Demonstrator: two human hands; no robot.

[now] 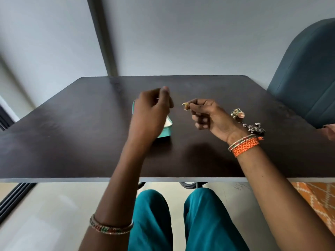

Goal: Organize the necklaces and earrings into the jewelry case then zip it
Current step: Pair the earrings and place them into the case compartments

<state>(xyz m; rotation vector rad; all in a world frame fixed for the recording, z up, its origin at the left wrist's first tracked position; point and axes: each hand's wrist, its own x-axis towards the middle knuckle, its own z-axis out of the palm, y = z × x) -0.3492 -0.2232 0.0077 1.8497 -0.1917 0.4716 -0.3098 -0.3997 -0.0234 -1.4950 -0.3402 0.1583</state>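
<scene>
A small teal jewelry case (165,130) with a pale lining lies open on the dark table (72,142), mostly hidden behind my left hand (153,113). That hand hovers over the case, fingers curled, thumb and forefinger pinched; whether something tiny sits between them I cannot tell. My right hand (206,115) is raised to the right of the case and pinches a small gold earring (185,105) at its fingertips. Behind my right wrist lies a gold and pink earring cluster (237,113) and a dark silvery beaded piece (254,127) on the table.
A teal upholstered chair (306,73) stands at the table's far right corner. The table's near edge (72,179) runs above my knees. A grey wall with a vertical post (103,37) rises behind the table. An orange patterned rug (317,198) lies at lower right.
</scene>
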